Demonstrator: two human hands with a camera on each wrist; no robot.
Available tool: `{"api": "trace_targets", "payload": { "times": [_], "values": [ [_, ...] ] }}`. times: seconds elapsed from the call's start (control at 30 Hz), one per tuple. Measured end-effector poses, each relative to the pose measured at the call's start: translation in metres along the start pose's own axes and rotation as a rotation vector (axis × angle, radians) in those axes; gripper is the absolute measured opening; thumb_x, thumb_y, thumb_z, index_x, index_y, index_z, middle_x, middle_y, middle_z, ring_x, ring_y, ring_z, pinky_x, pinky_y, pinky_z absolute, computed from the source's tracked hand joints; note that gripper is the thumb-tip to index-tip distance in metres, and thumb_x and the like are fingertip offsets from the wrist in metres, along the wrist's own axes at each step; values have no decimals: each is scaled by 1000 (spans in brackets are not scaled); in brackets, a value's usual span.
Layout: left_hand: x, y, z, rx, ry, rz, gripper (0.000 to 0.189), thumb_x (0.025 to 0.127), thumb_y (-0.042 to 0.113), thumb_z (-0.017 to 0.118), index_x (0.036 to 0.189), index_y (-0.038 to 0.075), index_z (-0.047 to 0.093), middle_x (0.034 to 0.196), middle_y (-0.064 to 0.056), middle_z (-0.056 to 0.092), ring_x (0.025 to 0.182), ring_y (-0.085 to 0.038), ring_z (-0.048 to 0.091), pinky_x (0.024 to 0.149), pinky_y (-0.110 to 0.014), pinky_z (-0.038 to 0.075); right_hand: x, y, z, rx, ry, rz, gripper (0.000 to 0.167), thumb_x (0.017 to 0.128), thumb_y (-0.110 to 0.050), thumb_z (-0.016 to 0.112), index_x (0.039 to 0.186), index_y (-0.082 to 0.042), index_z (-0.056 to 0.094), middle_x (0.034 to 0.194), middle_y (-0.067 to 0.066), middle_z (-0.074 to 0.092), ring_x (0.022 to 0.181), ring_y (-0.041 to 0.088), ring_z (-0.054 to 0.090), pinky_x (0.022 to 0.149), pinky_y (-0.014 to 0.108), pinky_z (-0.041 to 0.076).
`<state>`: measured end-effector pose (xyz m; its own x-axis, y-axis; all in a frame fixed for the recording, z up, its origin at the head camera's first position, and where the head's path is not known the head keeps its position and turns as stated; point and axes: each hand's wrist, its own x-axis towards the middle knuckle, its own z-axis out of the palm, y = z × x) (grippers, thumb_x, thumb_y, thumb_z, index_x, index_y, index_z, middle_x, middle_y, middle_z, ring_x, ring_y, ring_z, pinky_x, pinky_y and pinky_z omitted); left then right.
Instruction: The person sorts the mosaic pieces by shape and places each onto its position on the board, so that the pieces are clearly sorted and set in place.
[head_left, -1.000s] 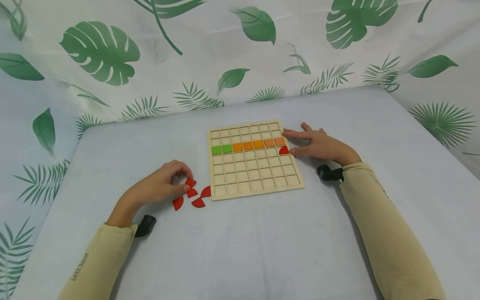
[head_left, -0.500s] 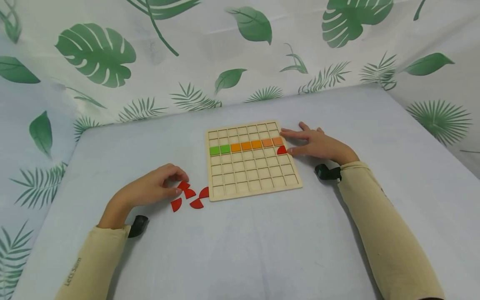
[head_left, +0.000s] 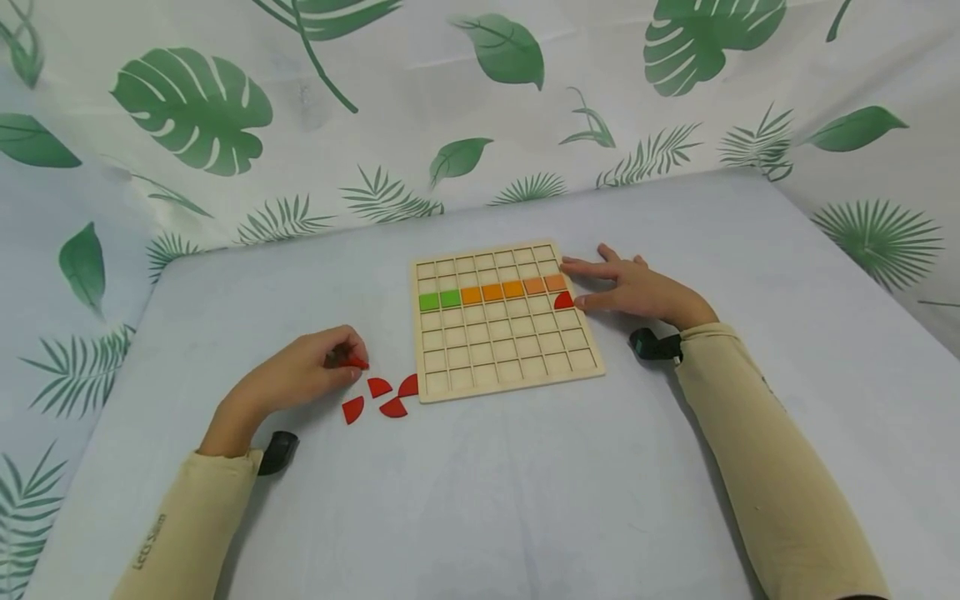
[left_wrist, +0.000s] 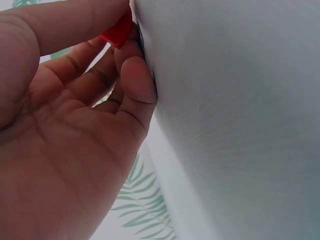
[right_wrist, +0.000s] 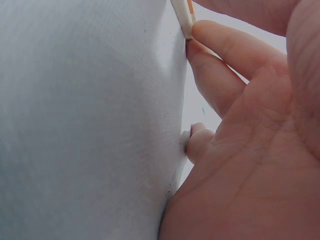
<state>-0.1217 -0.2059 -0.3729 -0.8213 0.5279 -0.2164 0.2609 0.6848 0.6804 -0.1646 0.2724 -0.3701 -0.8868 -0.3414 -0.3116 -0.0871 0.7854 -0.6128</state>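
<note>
My left hand [head_left: 300,373] pinches a red quarter-circle piece [head_left: 356,363] between thumb and fingers; in the left wrist view, part of that red piece [left_wrist: 119,33] shows under the thumb. Several more red quarter-circle pieces [head_left: 379,387] lie loose beside it, one touching the left edge of the wooden grid board [head_left: 498,354]. At the board's right edge, my right hand [head_left: 648,294] rests with fingers extended, fingertips against the frame. Another red quarter-circle piece [head_left: 564,301] sits in the rightmost cell of the fourth row, next to the thumb.
The board's third row is filled with green squares [head_left: 450,297], orange squares [head_left: 492,292] and lighter orange squares [head_left: 534,285]. A white cloth [head_left: 480,500] covers the table. Behind it hangs a leaf-printed curtain [head_left: 300,125].
My left hand has drawn a red quarter-circle piece leftward, away from the loose pile, and now holds it tilted between thumb and fingers. The right hand stays at the board's edge.
</note>
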Motion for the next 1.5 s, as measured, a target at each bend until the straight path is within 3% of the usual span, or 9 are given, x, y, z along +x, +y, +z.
{"api": "trace_targets", "payload": {
  "times": [0.17, 0.37, 0.6, 0.87, 1.03, 1.3, 1.5],
  "values": [
    [0, 1, -2, 22, 36, -40, 23, 103, 9, 67, 126, 8, 72, 114, -5, 69, 106, -26, 60, 96, -47, 51, 0, 1, 0, 2, 1, -5, 74, 103, -40, 70, 167, -18, 40, 176, 24, 9, 162, 41, -13, 119, 68, -19],
    [-1, 4, -4, -15, 82, -92, 19, 103, 11, 69, 121, 7, 74, 114, -7, 69, 108, -29, 61, 97, -47, 52, 1, 2, 0, 5, 3, -11, 74, 103, -41, 71, 167, -18, 40, 176, 22, 10, 162, 41, -13, 119, 67, -19],
    [0, 4, -7, -208, 152, -85, 17, 104, 13, 71, 118, 6, 68, 111, -10, 69, 102, -30, 62, 84, -33, 55, 0, 0, 0, 15, 3, -7, 74, 103, -41, 71, 167, -18, 40, 176, 24, 9, 162, 41, -13, 119, 68, -19],
    [0, 2, -8, -398, 207, -50, 27, 107, 13, 67, 128, -1, 59, 119, -18, 70, 97, -27, 69, 88, -28, 57, 0, 0, 0, 14, 4, -9, 73, 103, -40, 70, 167, -18, 40, 176, 25, 8, 162, 41, -13, 119, 67, -19],
    [-1, 5, -6, -407, 225, -40, 36, 107, 14, 67, 139, -1, 61, 121, -16, 69, 103, -26, 69, 91, -26, 56, -1, 0, 0, 21, 3, -17, 73, 104, -40, 70, 167, -18, 40, 176, 25, 10, 162, 41, -13, 119, 68, -19],
    [1, 6, -5, -389, 244, -85, 25, 103, 21, 75, 120, 3, 69, 111, -8, 75, 102, -27, 67, 83, -32, 53, -2, 0, 0, 18, 2, -19, 73, 104, -39, 70, 167, -17, 40, 176, 24, 12, 162, 41, -13, 119, 68, -19],
    [2, 11, -4, -408, 240, -98, 32, 100, 18, 78, 126, 1, 69, 112, -10, 74, 101, -25, 70, 86, -30, 56, -1, 1, 0, 16, 4, -5, 73, 103, -40, 70, 167, -18, 40, 176, 24, 11, 162, 41, -13, 119, 68, -20]
  ]
}}
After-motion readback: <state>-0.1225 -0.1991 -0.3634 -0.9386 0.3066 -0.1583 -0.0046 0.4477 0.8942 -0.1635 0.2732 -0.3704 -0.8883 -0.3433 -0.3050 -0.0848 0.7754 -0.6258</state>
